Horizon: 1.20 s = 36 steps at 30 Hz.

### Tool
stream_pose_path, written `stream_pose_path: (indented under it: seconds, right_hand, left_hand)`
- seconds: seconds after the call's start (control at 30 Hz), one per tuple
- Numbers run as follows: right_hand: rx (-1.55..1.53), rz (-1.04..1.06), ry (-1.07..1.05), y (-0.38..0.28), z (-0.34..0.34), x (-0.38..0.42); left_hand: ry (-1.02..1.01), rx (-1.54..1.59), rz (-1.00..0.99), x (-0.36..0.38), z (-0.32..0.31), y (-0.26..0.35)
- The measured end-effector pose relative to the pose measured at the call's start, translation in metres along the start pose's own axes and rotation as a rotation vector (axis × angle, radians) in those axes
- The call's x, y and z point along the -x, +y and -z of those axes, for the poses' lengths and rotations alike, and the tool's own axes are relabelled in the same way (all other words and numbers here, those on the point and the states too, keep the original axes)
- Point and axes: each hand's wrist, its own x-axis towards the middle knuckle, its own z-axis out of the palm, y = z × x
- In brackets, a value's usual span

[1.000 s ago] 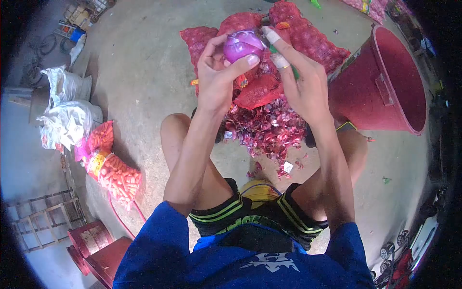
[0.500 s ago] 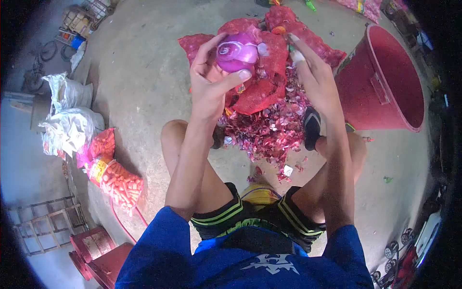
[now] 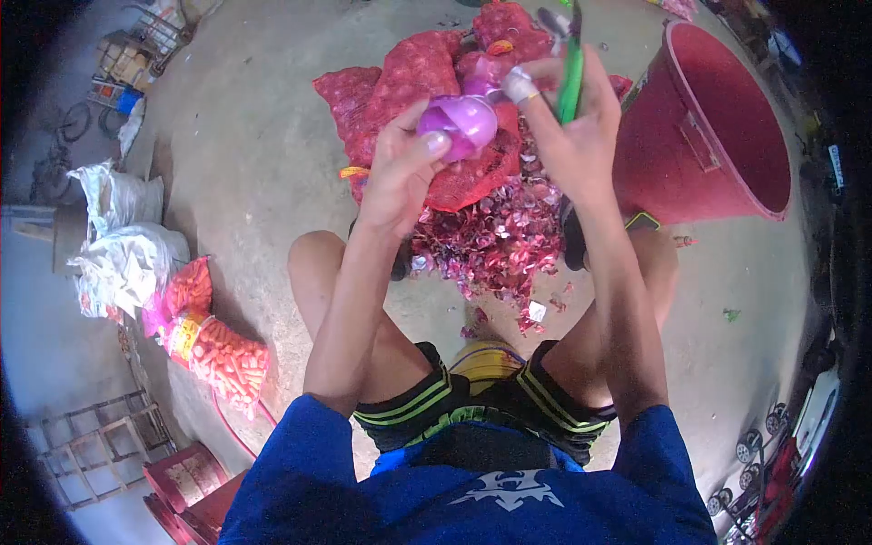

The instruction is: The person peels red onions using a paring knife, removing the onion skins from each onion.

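A shiny purple red onion (image 3: 465,127) sits in my left hand (image 3: 398,177), with the fingers and thumb closed around it. My right hand (image 3: 581,141) is curled around a green-handled knife (image 3: 570,86) that points up and away, its blade blurred. The right thumb has a pale wrap on its tip and lies beside a strip of onion skin (image 3: 486,77) at the onion's far side. Below both hands, a heap of loose onion skins (image 3: 495,241) lies on the floor, next to red mesh sacks of onions (image 3: 413,82).
A large red tub (image 3: 654,173) stands tilted at the right, beside my knee. White sacks (image 3: 132,259) and a clear bag of carrots (image 3: 227,359) lie at the left. Red containers (image 3: 186,477) are at the lower left, and small wheels (image 3: 749,445) at the lower right.
The onion has turned and come lower in my left hand. My right hand has moved in toward it, and the green knife now shows upright in its grip.
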Motion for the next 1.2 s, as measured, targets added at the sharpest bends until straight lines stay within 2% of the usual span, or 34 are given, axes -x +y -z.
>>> stream_pose_path:
  seconds: [0.07,0.1,0.13,0.2,0.23,0.27,0.3,0.33,0.37,0.43,0.47,0.53,0.57,0.6,0.67,0.7,0.73,0.77,0.83,0.87,0.9,0.97,1.07,1.13,1.2]
  right_hand:
    - [0.054,-0.048,0.008,0.0,0.01,-0.005]
    - [0.188,-0.06,0.023,-0.006,0.014,-0.005]
    - [0.191,-0.063,0.03,-0.001,0.018,-0.007]
    - [0.292,0.075,0.128,0.016,0.026,-0.015]
    - [0.299,0.072,0.138,0.021,0.034,-0.014]
    - [0.453,0.026,-0.03,0.025,0.044,-0.014]
    - [0.61,-0.025,-0.196,0.025,0.056,-0.014]
    - [0.859,-0.258,-0.464,0.01,0.064,-0.013]
    - [1.005,-0.198,-0.699,0.022,0.073,-0.004]
    - [1.209,-0.385,-0.902,0.039,0.077,0.021]
    - [1.156,-0.528,-0.988,0.039,0.071,0.024]
    - [0.783,-0.124,-0.687,0.1,0.091,0.063]
    - [0.956,0.06,-0.617,0.084,0.074,0.055]
    - [0.968,-0.291,-0.837,0.043,0.075,0.034]
    - [0.873,-0.273,-0.681,0.017,0.086,0.023]
    - [0.865,-0.263,-0.683,0.011,0.092,0.021]
    - [0.866,-0.21,-0.543,0.006,0.099,0.021]
    - [0.864,-0.157,-0.402,0.001,0.105,0.02]
    - [0.888,-0.145,-0.336,-0.011,0.108,0.019]
    - [0.921,-0.138,-0.276,-0.014,0.109,0.018]
    - [0.955,-0.036,-0.257,-0.014,0.11,0.02]
    - [0.981,-0.048,-0.292,-0.022,0.104,0.023]
    - [0.986,0.003,-0.334,-0.022,0.097,0.029]
    - [1.045,-0.017,-0.431,-0.023,0.095,0.032]
    - [1.049,-0.049,-0.489,-0.02,0.098,0.039]
  left_hand:
    - [-0.126,0.203,0.221,0.001,0.007,-0.002]
    - [-0.132,0.203,0.226,0.001,0.009,-0.006]
    - [-0.123,0.249,0.283,0.002,0.012,-0.01]
    - [-0.118,0.291,0.348,0.002,0.015,-0.014]
    - [-0.113,0.403,0.377,0.005,0.014,-0.014]
    - [-0.113,0.516,0.407,0.008,0.012,-0.013]
    - [0.118,0.373,0.413,0.017,0.014,-0.015]
    - [0.174,0.344,0.431,0.022,0.026,-0.02]
    - [-0.256,0.191,0.439,0.017,0.041,-0.01]
    - [-0.803,-0.028,0.324,-0.028,-0.01,0.012]
    - [-1.036,-0.2,0.273,-0.057,-0.031,0.021]
    - [-0.77,-0.362,0.004,-0.079,-0.108,0.023]
    - [-0.691,-0.45,0.029,-0.094,-0.152,0.033]
    - [-0.729,-0.464,-0.039,-0.117,-0.178,0.031]
    - [-0.62,-0.31,-0.01,-0.163,-0.21,0.024]
    - [-0.529,-0.267,-0.058,-0.166,-0.208,0.028]
    - [-0.44,-0.219,-0.105,-0.168,-0.206,0.03]
    - [-0.438,-0.225,-0.111,-0.158,-0.199,0.027]
    - [-0.013,-0.448,-0.383,-0.12,-0.161,-0.005]
    - [0.148,-0.543,-0.355,-0.104,-0.143,-0.028]
    - [0.15,-0.503,-0.243,-0.086,-0.129,-0.043]
    - [0.168,-0.37,-0.086,-0.056,-0.114,-0.062]
    - [0.185,-0.228,-0.02,-0.041,-0.094,-0.076]
    - [0.337,-0.205,0.079,-0.038,-0.077,-0.079]
    - [0.392,-0.222,0.097,-0.036,-0.054,-0.082]
